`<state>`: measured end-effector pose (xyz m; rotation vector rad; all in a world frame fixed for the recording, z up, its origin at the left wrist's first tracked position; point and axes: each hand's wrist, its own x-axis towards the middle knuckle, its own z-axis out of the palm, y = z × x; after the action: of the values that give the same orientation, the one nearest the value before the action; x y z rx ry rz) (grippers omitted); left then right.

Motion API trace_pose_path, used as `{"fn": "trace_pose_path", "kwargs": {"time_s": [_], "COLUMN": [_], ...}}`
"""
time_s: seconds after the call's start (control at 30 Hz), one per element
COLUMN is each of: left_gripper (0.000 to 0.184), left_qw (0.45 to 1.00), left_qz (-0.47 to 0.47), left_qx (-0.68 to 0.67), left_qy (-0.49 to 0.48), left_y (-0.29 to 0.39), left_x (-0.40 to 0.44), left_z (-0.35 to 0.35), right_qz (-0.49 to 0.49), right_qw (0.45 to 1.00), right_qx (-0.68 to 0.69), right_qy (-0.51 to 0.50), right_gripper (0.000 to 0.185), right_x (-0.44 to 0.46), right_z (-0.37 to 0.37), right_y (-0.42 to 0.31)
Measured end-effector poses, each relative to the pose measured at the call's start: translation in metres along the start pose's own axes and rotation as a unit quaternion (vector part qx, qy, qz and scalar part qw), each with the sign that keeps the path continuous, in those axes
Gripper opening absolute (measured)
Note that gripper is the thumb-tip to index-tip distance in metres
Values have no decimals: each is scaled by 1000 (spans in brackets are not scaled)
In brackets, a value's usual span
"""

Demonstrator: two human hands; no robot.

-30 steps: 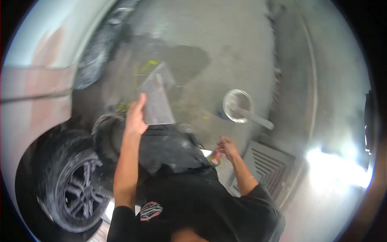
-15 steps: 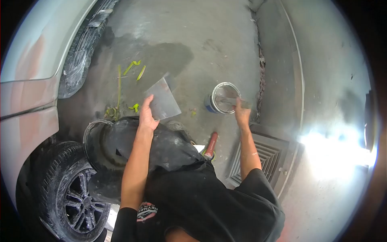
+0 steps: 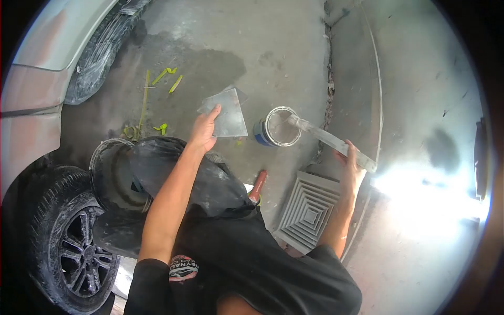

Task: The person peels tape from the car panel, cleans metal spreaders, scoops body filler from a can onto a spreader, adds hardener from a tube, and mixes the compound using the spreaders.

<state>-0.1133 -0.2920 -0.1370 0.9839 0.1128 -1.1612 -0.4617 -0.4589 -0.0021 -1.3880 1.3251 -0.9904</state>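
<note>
My left hand [image 3: 203,131] grips a flat grey rectangular plate [image 3: 231,116] by its near edge, thumb on top. A darker corner shows behind the plate's far edge; I cannot tell whether it is a second sheet. My right hand [image 3: 352,167] is closed round the end of a long flat stirring stick [image 3: 326,138]. Grey paste [image 3: 297,122] clings to the stick's far end, at the right rim of an open can [image 3: 261,134]. The can has a blue side and smeared rim, and holds grey paste [image 3: 282,129].
A square louvred vent grille [image 3: 311,216] leans by the wall at right. A red tube [image 3: 258,185] stands near my leg. Yellow-green tape scraps [image 3: 164,76] lie on the floor. At left are a car wheel [image 3: 86,254], the car body [image 3: 31,89] and a bucket [image 3: 100,176].
My right hand has moved right and toward me, drawing the stick out of the can with paste on its end. The plate in my left hand has shifted right and turned.
</note>
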Motion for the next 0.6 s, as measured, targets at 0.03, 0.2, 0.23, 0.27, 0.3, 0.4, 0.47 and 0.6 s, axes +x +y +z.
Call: {"fn": "trace_pose_path", "kwargs": {"time_s": [0.03, 0.2, 0.23, 0.27, 0.3, 0.4, 0.47, 0.6], "left_gripper": [45, 36, 36, 37, 38, 43, 46, 46], "left_qw": [1000, 992, 987, 984, 981, 974, 972, 985], "left_qz": [11, 96, 116, 123, 130, 134, 146, 85], "left_qx": [8, 80, 102, 122, 143, 181, 184, 137], "left_qy": [0, 26, 39, 36, 33, 14, -2, -68], "left_y": [-1, -9, -11, -17, -21, -7, 6, 33], "left_x": [0, 7, 11, 23, 36, 36, 29, 23], "left_z": [5, 18, 18, 10, 2, 7, 21, 33], "right_qz": [-9, -7, -1, 7, -6, -42, -62, -86], "right_qw": [1000, 1000, 1000, 999, 999, 996, 995, 996], "right_qx": [12, 19, 27, 36, 47, 68, 68, -20], "right_qy": [-10, 3, 3, 2, -7, -27, -31, -6], "right_gripper": [43, 55, 55, 55, 55, 55, 53, 49], "right_x": [3, 25, 24, 23, 19, 13, 10, -39], "right_z": [-12, -59, -64, -66, -65, -55, -41, 21], "right_y": [0, -17, -29, -40, -49, -62, -69, -102]}}
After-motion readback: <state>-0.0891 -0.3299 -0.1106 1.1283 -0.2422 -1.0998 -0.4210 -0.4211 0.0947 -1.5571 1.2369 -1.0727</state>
